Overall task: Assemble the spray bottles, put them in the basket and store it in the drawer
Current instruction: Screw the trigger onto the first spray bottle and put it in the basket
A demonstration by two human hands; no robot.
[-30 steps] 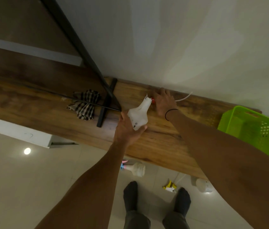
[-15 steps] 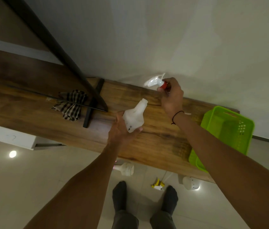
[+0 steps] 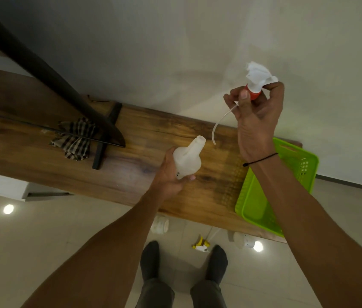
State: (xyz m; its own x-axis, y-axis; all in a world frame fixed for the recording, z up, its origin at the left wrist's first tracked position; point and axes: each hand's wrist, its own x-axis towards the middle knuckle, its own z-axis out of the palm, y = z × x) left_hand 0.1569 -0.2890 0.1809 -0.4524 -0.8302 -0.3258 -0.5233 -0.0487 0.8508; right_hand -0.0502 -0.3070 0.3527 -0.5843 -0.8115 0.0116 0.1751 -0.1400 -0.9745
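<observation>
Two hands up, both busy; your left hand (image 3: 168,176) at centre frame is wrapped around the base of the white bottle (image 3: 187,160), fingers curled under it, its open neck tilted toward the upper right; your right hand (image 3: 256,121) at upper right is closed on the red collar of the spray head (image 3: 257,82), thumb and fingers pinching it, white trigger part sticking up above your knuckles; the thin dip tube (image 3: 220,122) curves down from that head, its free end hanging just beside the bottle's mouth, not inside it; below both sits the wooden shelf (image 3: 131,165); the green basket (image 3: 304,163) rests at its right end, partly behind your right forearm; a checked cloth (image 3: 75,138) lies at left of centre on the wood; down on the floor by your feet, a yellow spray head (image 3: 201,244) and two more white bottles (image 3: 160,224), one half hidden under the shelf edge.
</observation>
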